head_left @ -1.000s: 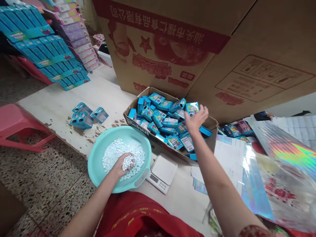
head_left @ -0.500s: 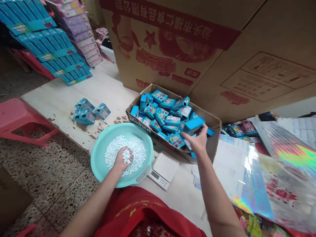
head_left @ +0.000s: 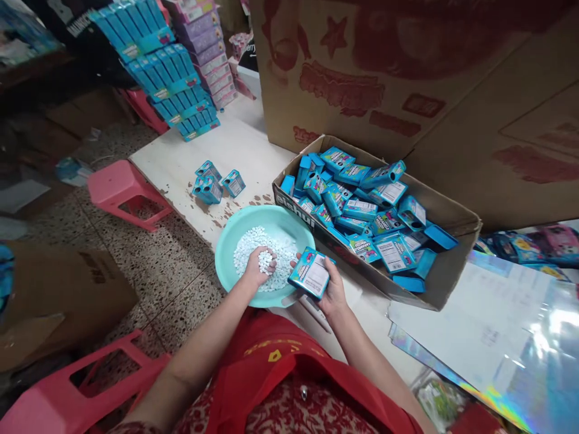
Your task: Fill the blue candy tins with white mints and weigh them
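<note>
My left hand is cupped around a heap of small white candies inside the turquoise basin. More loose candies cover the basin's bottom. In my right hand is a blue candy box, tilted over the basin's right rim, its printed side facing up. Beyond it, a cardboard tray holds many similar blue boxes, lying in a jumble. Beneath the right hand, a kitchen scale is mostly hidden.
Several small blue boxes stand on the white table at left. Stacked display packs rise behind them. A large carton walls off the back. Pink stools stand by the table's left edge; shiny sheets lie at right.
My right hand has brought the blue box from above the cardboard tray down to the basin's right rim. My left hand stays in the basin with candies. The view has shifted left.
</note>
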Demonstrator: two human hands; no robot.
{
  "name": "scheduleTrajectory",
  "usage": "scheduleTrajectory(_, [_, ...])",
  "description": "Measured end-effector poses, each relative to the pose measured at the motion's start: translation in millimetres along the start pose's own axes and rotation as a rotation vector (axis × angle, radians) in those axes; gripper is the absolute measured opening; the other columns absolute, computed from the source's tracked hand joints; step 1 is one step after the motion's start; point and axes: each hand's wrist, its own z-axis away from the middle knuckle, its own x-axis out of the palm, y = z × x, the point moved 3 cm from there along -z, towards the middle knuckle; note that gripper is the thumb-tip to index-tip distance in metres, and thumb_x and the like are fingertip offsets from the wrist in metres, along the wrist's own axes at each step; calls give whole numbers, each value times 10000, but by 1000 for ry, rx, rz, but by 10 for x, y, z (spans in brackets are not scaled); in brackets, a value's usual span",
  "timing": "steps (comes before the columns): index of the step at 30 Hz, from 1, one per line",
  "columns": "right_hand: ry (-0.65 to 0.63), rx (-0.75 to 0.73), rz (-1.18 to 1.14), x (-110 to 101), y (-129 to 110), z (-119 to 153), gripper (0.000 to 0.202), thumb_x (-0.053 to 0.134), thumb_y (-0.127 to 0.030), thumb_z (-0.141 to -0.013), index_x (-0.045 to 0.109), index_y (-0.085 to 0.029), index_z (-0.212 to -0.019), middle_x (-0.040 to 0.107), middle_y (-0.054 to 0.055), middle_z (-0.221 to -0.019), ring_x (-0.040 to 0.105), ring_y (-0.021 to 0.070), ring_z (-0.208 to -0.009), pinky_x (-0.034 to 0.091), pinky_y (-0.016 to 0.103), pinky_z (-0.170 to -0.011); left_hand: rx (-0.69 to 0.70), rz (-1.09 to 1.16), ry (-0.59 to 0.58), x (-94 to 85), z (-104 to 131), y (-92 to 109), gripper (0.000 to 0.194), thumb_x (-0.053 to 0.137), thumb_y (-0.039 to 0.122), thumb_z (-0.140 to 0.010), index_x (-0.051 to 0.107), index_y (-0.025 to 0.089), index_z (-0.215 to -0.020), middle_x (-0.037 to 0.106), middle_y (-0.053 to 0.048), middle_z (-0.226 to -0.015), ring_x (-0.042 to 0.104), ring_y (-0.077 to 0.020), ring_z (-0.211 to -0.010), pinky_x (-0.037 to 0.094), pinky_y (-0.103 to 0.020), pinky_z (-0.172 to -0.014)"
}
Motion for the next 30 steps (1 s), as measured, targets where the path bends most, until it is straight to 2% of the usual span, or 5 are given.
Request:
scheduleTrajectory(5, [66,78,-20,39,90,-82,475,610,-590,-748,608,-182,-990,723,88,-954,673,281,-969,534,493,-854,-8,21,-5,-76,10,-84,106,536,241,-688,490,160,-638,497,-9,-514,443,-100,-393,260,-160,-316])
scheduleTrajectory(12, [95,99,-20,-50,15,172,345,664,-165,-628,594,-195,-964,733,42,-912,693,270,-901,555,499,-831,-28,23,-21,-38,56,-46,77,543,216,-670,507,149,-656,577,-40,-633,446,-82,-408,263,-151,-321])
scheduleTrajectory(20, [671,43,363,-1370,-257,1340,406,799,-279,-565,569,-248,-898,720,28,-820,689,223,-695,596,367,-598,-63,53,4,-167,4,-41,53,534,192,-667,501,157,-644,497,-10,-532,454,-94,-415,278,-149,-324])
scheduleTrajectory(24, [840,101,873,-1825,-373,1677,402,771,-313,-564,566,-250,-905,701,41,-744,674,260,-660,564,410,-592,-62,72,-1,-154,-43,-47,56,548,202,-670,516,157,-677,548,-22,-599,488,-96,-448,298,-148,-332])
scheduleTrajectory(30, [641,335,1963,-1527,-397,1397,307,514,-340,-789,612,-166,-1022,666,175,-1042,659,347,-912,491,467,-769,-46,59,17,-119,-24,-45,110,541,262,-718,518,161,-681,531,-13,-565,473,-103,-418,291,-161,-322])
